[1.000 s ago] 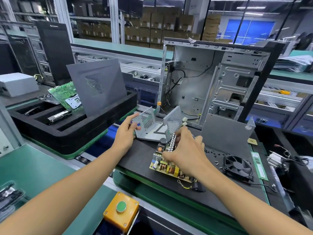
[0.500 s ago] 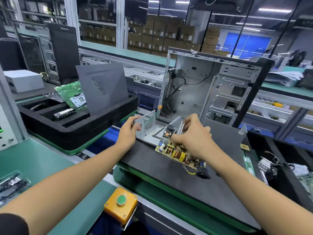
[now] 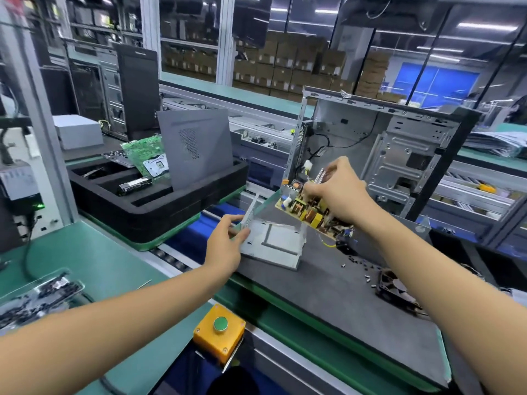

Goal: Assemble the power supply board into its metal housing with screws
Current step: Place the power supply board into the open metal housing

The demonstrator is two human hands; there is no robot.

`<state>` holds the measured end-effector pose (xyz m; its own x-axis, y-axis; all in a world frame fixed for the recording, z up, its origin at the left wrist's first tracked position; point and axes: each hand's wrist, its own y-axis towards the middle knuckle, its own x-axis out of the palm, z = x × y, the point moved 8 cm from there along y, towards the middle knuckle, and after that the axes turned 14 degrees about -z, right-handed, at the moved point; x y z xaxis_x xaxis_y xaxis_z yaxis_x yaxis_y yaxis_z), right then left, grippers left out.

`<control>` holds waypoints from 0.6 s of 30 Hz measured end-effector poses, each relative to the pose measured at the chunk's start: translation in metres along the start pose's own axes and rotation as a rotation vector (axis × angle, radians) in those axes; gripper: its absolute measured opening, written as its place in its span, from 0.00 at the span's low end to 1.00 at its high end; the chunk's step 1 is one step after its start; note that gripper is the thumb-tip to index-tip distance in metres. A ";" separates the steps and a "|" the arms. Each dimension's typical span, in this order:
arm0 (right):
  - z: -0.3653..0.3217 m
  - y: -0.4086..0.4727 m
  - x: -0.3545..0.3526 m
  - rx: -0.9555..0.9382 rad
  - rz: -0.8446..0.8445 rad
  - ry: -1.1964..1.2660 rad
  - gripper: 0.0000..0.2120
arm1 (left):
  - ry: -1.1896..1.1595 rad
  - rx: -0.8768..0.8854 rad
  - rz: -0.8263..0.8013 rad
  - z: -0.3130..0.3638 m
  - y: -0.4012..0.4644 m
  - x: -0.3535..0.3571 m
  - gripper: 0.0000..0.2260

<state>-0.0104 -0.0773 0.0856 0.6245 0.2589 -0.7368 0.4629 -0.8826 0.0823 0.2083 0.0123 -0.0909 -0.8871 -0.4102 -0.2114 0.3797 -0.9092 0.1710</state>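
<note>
Within the last second the right hand (image 3: 339, 192) had lifted the power supply board (image 3: 309, 215) off the mat, pinching it tilted at two o'clock above the metal housing (image 3: 273, 243), whose perforated wall the left hand (image 3: 228, 246) gripped, so seating seemed next.

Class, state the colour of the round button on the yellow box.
Green; the button shows best in the head view.

I am standing at a green workbench (image 3: 85, 258); a roller conveyor line (image 3: 233, 121) is running behind it. Cardboard boxes (image 3: 273, 67) are stacking up beyond glass partitions (image 3: 194, 29). Ceiling strip lights (image 3: 484, 27) are glowing; something blue, perhaps a window (image 3: 436, 84), is showing far right.
</note>
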 end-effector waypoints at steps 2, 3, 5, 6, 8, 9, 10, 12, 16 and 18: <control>-0.005 0.005 0.001 -0.014 -0.015 -0.001 0.33 | -0.017 -0.021 -0.079 -0.003 -0.007 0.002 0.16; -0.007 0.008 0.001 -0.018 -0.023 0.003 0.32 | -0.018 -0.021 -0.151 -0.005 -0.009 0.004 0.21; -0.007 0.011 0.003 -0.026 -0.028 -0.003 0.32 | 0.054 0.011 -0.294 -0.005 -0.011 0.003 0.31; -0.006 0.012 0.005 -0.027 -0.030 -0.011 0.32 | 0.140 0.055 -0.343 -0.002 -0.008 -0.001 0.36; -0.003 0.013 0.012 -0.015 -0.050 -0.017 0.32 | 0.323 0.152 -0.437 0.009 0.008 -0.015 0.46; -0.001 0.013 0.015 -0.004 -0.061 -0.015 0.33 | 0.393 0.171 -0.511 0.016 0.019 -0.021 0.52; 0.002 0.013 0.019 0.007 -0.068 -0.014 0.33 | 0.463 0.173 -0.602 0.022 0.031 -0.025 0.57; 0.005 0.014 0.024 0.027 -0.075 -0.019 0.34 | 0.592 0.205 -0.766 0.034 0.050 -0.023 0.60; 0.009 0.018 0.030 0.053 -0.090 -0.030 0.34 | 0.735 0.272 -0.924 0.035 0.064 0.008 0.38; 0.008 0.022 0.028 0.052 -0.088 -0.030 0.34 | 0.757 0.344 -0.860 0.033 0.061 0.020 0.31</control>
<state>0.0127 -0.0924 0.0615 0.5634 0.3253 -0.7595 0.4818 -0.8761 -0.0179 0.2046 -0.0487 -0.0527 -0.3928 0.2805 -0.8758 -0.4550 -0.8869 -0.0800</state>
